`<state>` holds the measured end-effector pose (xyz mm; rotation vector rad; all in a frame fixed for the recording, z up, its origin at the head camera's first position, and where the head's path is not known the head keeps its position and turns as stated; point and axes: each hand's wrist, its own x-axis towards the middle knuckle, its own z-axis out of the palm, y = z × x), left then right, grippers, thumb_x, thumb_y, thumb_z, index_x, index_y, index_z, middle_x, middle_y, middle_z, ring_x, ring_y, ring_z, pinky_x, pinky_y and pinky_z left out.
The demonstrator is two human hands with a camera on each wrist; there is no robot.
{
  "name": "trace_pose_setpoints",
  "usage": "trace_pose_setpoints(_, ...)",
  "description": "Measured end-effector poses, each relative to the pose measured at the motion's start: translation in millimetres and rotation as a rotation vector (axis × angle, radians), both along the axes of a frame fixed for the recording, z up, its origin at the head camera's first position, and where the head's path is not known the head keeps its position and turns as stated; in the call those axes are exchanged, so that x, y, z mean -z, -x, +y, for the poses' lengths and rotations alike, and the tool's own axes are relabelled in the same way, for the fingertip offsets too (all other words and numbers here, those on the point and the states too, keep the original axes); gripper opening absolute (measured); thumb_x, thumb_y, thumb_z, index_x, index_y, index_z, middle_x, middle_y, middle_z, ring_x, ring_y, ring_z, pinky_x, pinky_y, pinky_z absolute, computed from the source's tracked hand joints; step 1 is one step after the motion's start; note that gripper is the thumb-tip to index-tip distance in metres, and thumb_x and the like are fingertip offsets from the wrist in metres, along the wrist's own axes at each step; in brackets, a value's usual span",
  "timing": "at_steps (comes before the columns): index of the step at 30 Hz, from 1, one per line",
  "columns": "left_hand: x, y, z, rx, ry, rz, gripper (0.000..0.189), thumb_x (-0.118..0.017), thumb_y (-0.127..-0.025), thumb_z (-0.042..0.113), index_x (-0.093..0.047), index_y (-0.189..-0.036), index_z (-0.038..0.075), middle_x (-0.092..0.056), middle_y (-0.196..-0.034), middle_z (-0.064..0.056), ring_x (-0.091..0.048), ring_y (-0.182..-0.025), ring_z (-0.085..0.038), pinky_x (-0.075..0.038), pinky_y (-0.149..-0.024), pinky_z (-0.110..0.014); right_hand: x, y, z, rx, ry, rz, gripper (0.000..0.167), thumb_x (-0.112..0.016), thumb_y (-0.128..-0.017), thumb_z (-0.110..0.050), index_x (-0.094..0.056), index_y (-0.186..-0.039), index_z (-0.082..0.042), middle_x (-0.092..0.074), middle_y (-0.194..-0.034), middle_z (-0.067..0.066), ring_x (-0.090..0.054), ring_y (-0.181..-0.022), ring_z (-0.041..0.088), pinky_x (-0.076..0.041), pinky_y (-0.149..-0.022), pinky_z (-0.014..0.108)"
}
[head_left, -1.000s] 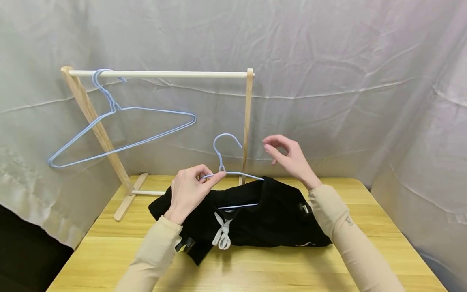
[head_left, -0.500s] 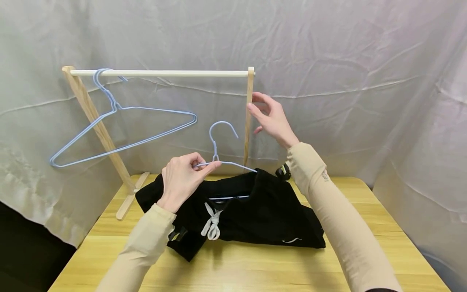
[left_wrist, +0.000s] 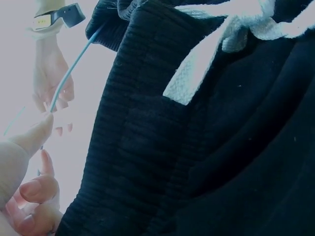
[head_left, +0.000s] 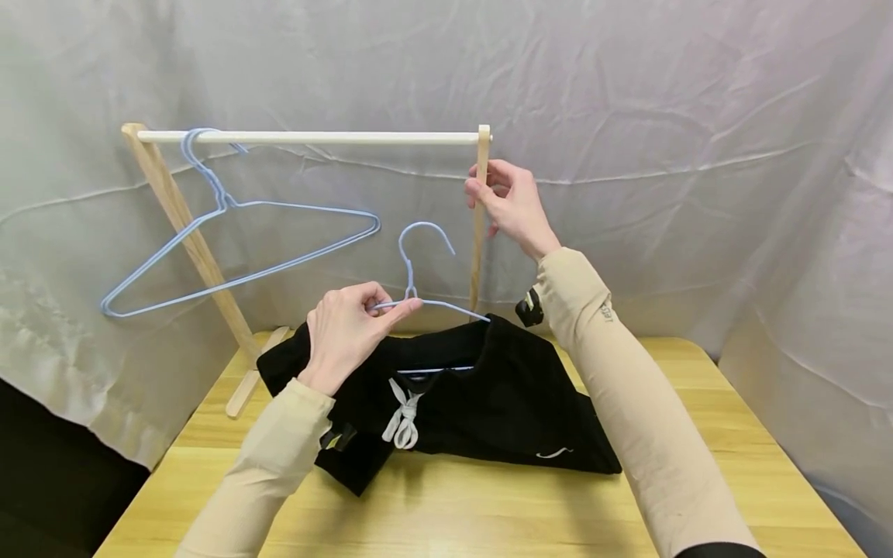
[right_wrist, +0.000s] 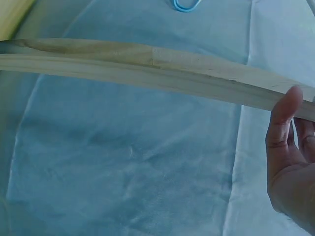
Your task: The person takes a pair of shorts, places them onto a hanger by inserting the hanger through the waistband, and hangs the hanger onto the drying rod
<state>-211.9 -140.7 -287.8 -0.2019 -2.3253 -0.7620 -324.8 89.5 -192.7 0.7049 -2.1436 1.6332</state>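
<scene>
Black drawstring pants (head_left: 509, 403) hang on a light-blue wire hanger (head_left: 410, 271), partly draped over the table. Their ribbed waistband (left_wrist: 128, 123) fills much of the left wrist view, beside a white tied drawstring (left_wrist: 192, 73). My left hand (head_left: 345, 329) pinches the hanger's shoulder wire just left of its hook, thumb in front. The hook rises free, below the rail. With thumb and fingers around it, my right hand (head_left: 516, 205) holds the rack's right wooden post (head_left: 478, 240) near the top; the same post (right_wrist: 147, 64) crosses the right wrist view.
A white rail (head_left: 349, 138) tops the wooden rack. Blue wire hangers (head_left: 293, 267) hang together at its left end. The rack's left foot (head_left: 244, 395) rests on the wooden table (head_left: 488, 511). Grey cloth (head_left: 628, 93) forms the backdrop.
My right hand has risen leftward from free air to the right post and taken hold of it. My left hand has lifted the hanger and pants slightly, moving a little left.
</scene>
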Motion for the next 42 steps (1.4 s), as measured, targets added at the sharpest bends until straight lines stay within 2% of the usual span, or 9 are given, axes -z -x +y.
trace_pose_setpoints(6,-5.8,0.2,-5.2,-0.008,-0.009,-0.019,0.042,-0.079,-0.074,0.065,-0.065,-0.063,0.027,-0.055,-0.055,0.006,-0.052,-0.053,-0.014,-0.034,-0.049,-0.032,-1.5,1.4,0.6,0.011,-0.021,-0.008,0.015,-0.065,-0.097,-0.013,-0.064,-0.108,-0.003,-0.064,-0.077,-0.005,-0.063,-0.067,0.008,-0.043,-0.039,0.025)
trace_pose_setpoints(11,-12.2,1.2,-13.3,-0.028,-0.017,0.002,0.043,-0.080,-0.073,0.064,-0.066,-0.064,0.025,-0.056,-0.054,0.005,-0.051,-0.052,-0.015,-0.033,-0.048,-0.033,-1.0,2.2,0.6,0.004,-0.007,-0.021,0.016,-0.066,-0.096,-0.012,-0.064,-0.108,-0.002,-0.065,-0.077,-0.003,-0.063,-0.065,0.009,-0.041,-0.039,0.025)
trace_pose_setpoints(18,-18.9,7.1,-29.9,-0.058,-0.034,0.095,0.044,-0.081,-0.075,0.058,-0.065,-0.064,0.019,-0.054,-0.054,0.001,-0.048,-0.051,-0.018,-0.029,-0.044,-0.034,0.2,3.9,-1.9,0.001,-0.008,-0.028,0.020,-0.067,-0.096,-0.014,-0.063,-0.111,0.000,-0.067,-0.081,0.000,-0.067,-0.071,0.019,-0.041,-0.039,0.027)
trace_pose_setpoints(26,-30.3,12.8,-49.1,-0.124,-0.027,0.240,0.046,-0.086,-0.070,0.055,-0.065,-0.065,0.014,-0.067,-0.060,-0.004,-0.055,-0.052,-0.027,-0.028,-0.047,-0.035,0.1,5.8,-6.3,-0.009,0.004,-0.034,0.021,-0.068,-0.095,-0.012,-0.063,-0.112,0.000,-0.069,-0.086,0.003,-0.065,-0.067,0.007,-0.041,-0.039,0.028)
trace_pose_setpoints(34,-42.2,9.0,-62.7,-0.216,-0.061,0.259,0.052,-0.084,-0.070,0.061,-0.068,-0.071,0.012,-0.067,-0.064,-0.007,-0.059,-0.060,-0.031,-0.030,-0.053,-0.037,0.8,6.8,-7.6,-0.007,0.000,-0.029,0.025,-0.068,-0.095,-0.011,-0.062,-0.114,0.003,-0.068,-0.082,-0.001,-0.065,-0.066,0.006,-0.042,-0.038,0.028)
trace_pose_setpoints(38,-47.7,9.7,-69.0,-0.218,-0.113,0.252,0.052,-0.083,-0.072,0.061,-0.070,-0.075,0.011,-0.060,-0.061,-0.003,-0.054,-0.060,-0.023,-0.033,-0.057,-0.034,0.4,6.5,-8.3,-0.002,-0.003,-0.034,0.025,-0.068,-0.095,-0.012,-0.062,-0.114,0.003,-0.069,-0.084,0.002,-0.065,-0.067,0.006,-0.042,-0.039,0.029)
trace_pose_setpoints(42,-53.4,13.2,-77.9,-0.157,-0.183,0.247,0.047,-0.086,-0.073,0.052,-0.071,-0.078,0.008,-0.046,-0.053,0.015,-0.045,-0.058,-0.004,-0.034,-0.069,-0.027,0.9,7.3,-9.0,0.001,-0.004,-0.033,0.024,-0.068,-0.095,-0.012,-0.062,-0.113,0.002,-0.070,-0.087,0.007,-0.067,-0.069,0.010,-0.042,-0.038,0.029)
